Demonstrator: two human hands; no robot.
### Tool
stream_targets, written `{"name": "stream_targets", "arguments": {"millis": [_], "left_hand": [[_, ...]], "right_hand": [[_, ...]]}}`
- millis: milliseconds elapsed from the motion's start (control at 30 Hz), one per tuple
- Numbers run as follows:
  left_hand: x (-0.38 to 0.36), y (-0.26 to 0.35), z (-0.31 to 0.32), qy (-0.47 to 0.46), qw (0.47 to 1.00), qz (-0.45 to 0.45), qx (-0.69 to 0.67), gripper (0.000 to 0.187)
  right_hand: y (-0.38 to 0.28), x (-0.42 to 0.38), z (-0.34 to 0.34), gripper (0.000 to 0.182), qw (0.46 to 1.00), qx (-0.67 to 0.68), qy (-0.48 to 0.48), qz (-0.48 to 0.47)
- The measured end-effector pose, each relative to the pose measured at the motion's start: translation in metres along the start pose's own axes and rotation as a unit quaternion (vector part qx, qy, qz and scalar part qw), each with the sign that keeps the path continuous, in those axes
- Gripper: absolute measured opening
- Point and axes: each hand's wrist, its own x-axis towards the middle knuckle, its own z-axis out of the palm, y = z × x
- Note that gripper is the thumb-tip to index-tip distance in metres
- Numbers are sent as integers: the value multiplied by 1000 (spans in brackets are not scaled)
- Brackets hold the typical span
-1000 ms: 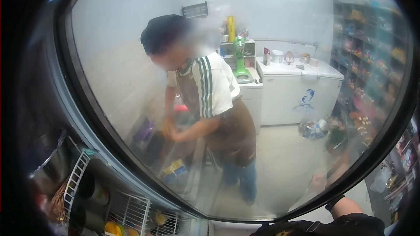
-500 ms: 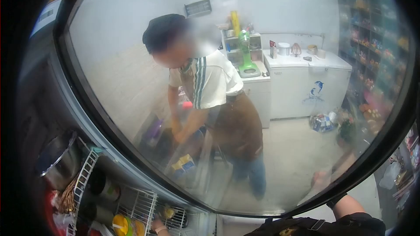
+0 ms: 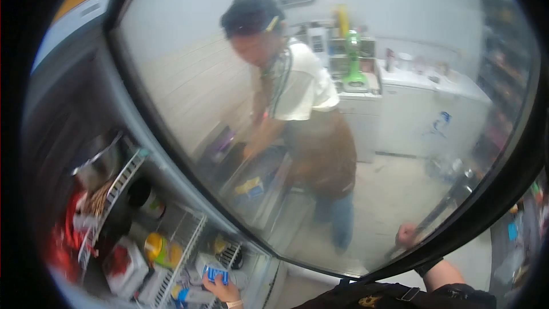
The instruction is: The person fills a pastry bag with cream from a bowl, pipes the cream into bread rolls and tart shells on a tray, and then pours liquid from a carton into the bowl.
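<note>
My left hand [image 3: 226,292] is inside the refrigerator at the bottom, its fingers closed on a small blue box [image 3: 217,274] with white markings. Wire shelves [image 3: 191,230] and a yellow-lidded tub [image 3: 155,247] lie just left of it. Through the fogged glass door [image 3: 394,194] I see my right hand [image 3: 407,234], closed round the lower end of a dark door handle [image 3: 443,209]. My right forearm passes under the door's black frame. Fine detail of the fingers is blurred by the glass.
Behind the glass, a person [image 3: 311,86] in a brown apron bends over an open chest or bin [image 3: 251,194]. A green stand mixer [image 3: 354,66] and white chest freezer [image 3: 429,97] stand farther back. A metal pot [image 3: 98,169] sits on the upper shelf.
My left hand has come farther into view and now has the small blue box. The view has shifted, showing more of the fridge shelves. The person beyond the glass still bends over.
</note>
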Motion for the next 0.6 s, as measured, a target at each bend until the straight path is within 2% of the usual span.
{"name": "stream_targets", "arguments": {"millis": [67, 133, 367, 433, 600], "left_hand": [[-13, 34, -29, -6, 999, 6, -42, 26], [-31, 70, -59, -14, 1000, 12, 17, 28], [-77, 211, -170, 51, 985, -167, -10, 40], [-97, 235, -197, 69, 973, -218, 3, 49], [-139, 288, -272, 1, 927, -370, 62, 58]], "right_hand": [[15, 16, -19, 29, 997, -41, -58, 0], [22, 19, -34, 29, 993, -61, -96, 9], [17, 33, -20, 23, 969, -140, -204, -10], [14, 32, -8, 21, 950, -177, -257, -27], [1, 10, 38, 19, 855, -265, -438, -80]]}}
